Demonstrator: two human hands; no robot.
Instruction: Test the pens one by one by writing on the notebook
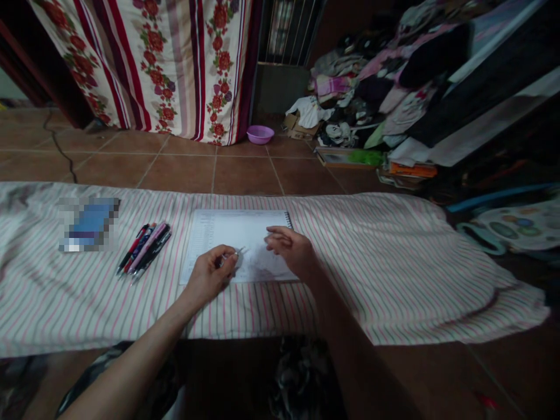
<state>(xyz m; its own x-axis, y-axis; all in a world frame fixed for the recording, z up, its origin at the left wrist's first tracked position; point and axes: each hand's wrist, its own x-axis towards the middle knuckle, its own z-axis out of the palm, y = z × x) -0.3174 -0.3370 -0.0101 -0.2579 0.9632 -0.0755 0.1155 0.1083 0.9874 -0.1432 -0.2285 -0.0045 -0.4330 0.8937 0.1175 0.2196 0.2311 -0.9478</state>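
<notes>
A spiral notebook lies open at a white page in front of me, its black coil at the right edge. My left hand is closed over the page's lower left, thumb and fingers pinching a small thin pale piece with a narrow end. Its exact kind is too small to make out. Above the right part of the page hovers my right hand, fingers loosely apart and nothing visible in them. Left of the notebook, several pens lie bunched together, among them red, pink and black ones.
A striped cloth covers the low table. At its left lies a blurred-out blue phone-like object. Beyond are a tiled floor, a floral curtain, a purple basin and piled clothes. A patterned plastic seat stands right.
</notes>
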